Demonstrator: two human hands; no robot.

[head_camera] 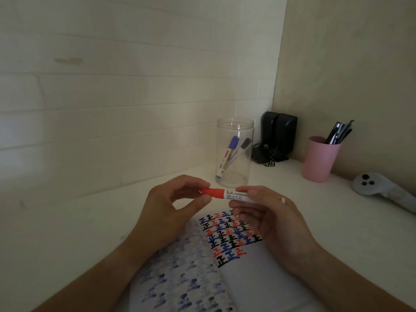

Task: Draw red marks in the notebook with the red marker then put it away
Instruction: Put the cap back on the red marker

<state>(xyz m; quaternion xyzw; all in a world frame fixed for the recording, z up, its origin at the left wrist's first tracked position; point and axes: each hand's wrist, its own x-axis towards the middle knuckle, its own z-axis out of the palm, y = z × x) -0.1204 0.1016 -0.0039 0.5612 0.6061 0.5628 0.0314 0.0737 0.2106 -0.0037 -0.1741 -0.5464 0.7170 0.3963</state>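
Plainly the red marker [227,195] is held level in the air between both hands, above the far end of the open notebook [254,273], which lies at the near edge of the counter [67,221].

On the left, the left hand [171,206] has its grip pinched on the red cap, thumb below and fingertips above. On the right, the right hand [270,217] has its grip closed round the white barrel, fingers wrapped beneath and the thumb along the top. Whether the cap is coming off or going on cannot be told from this view.

The marker looks light, stiff and smooth plastic. It should not bend or break under a firm pinch, but the glossy barrel may slip. The barrel's middle, just behind the cap, seems the best place to hold it for writing. The cap probably needs a straight pull or push along the axis rather than a twist sideways.

The right-hand page already carries rows of black, blue and red marks, with bare paper below them.

Further right and back, toward the counter's far corner, a clear jar [234,154] stands upright with a blue and a black marker leaning inside. It is the likely place for the red one.
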